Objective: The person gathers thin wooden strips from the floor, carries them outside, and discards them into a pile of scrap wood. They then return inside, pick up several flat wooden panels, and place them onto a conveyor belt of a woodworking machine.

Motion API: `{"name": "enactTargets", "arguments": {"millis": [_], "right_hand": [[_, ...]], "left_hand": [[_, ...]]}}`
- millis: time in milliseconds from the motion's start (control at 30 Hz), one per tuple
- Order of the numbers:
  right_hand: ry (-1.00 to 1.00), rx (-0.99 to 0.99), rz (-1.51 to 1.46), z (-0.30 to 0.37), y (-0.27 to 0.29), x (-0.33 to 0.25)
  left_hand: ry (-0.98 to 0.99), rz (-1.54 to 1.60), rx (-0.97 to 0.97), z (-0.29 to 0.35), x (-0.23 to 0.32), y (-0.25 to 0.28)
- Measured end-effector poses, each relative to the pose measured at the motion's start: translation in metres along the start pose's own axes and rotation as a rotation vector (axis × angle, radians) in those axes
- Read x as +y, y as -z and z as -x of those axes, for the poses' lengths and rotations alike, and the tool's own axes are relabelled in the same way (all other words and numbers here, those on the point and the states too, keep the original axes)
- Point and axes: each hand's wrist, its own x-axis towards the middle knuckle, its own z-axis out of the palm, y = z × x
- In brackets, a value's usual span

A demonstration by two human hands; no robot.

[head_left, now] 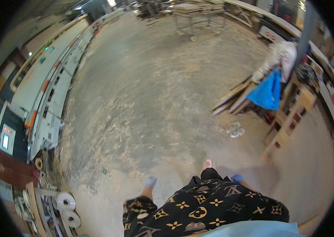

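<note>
My left hand hangs beside my black trousers with tan patterns, over the dusty concrete floor. On the other side my right hand hangs partly behind the black clothing. Both hands look blue-grey, as if gloved, and are small and blurred, so their fingers cannot be made out. I see no object in either one. Between them a foot shows ahead of my body. The edge of a light blue face mask crosses the bottom of the view.
A long white machine with a lit panel runs along the left. Tape rolls sit near left. At right are a blue bag, planks, a wooden pallet and pale footwear. A board-laden cart stands far back.
</note>
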Motion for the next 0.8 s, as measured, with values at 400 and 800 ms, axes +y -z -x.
{"name": "enactTargets", "arguments": {"millis": [400, 800], "right_hand": [[0.254, 0.010, 0.788, -0.238, 0.146, -0.230], [0.405, 0.173, 0.243, -0.444, 0.189, -0.554]], "left_hand": [[-0.031, 0.341, -0.037, -0.207, 0.313, 0.069], [-0.243, -0.226, -0.344, -0.437, 0.300, 0.111]]}}
